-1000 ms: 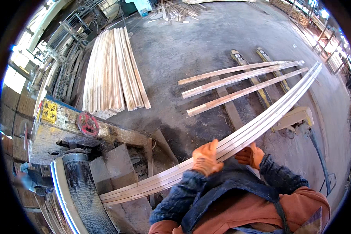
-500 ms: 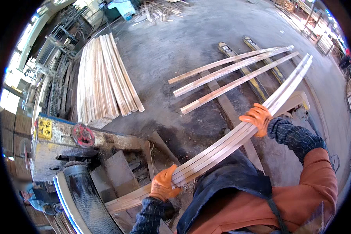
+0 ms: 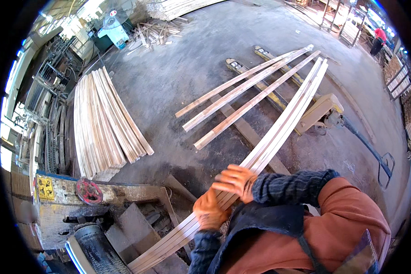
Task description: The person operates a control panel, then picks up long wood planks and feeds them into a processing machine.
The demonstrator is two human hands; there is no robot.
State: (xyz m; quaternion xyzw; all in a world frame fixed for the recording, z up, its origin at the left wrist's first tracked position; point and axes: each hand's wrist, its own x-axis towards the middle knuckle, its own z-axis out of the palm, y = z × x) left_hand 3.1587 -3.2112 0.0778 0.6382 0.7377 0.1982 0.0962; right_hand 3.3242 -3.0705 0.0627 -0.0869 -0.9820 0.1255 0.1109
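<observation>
Several long pale wooden strips (image 3: 268,151) lie side by side in a slanting bundle in front of me. The bundle's near end reaches the dark roller (image 3: 98,249) of a machine at lower left; its far end points toward the upper right. Both my hands wear orange gloves. My left hand (image 3: 211,212) is closed round the bundle on its near part. Just up the strips, my right hand (image 3: 236,182) lies across them with its fingers curled over the top, almost touching the left. The fingertips under the bundle are hidden.
Three more strips (image 3: 249,102) rest apart across a yellow pallet truck (image 3: 322,114). A large stack of strips (image 3: 100,123) stands at left. The machine frame with a red handwheel (image 3: 89,191) is at lower left. A person in red (image 3: 379,40) stands far right.
My right hand has come down along the bundle, close beside my left hand. The whole view has shifted, bringing the pallet truck's handle into clearer sight.
</observation>
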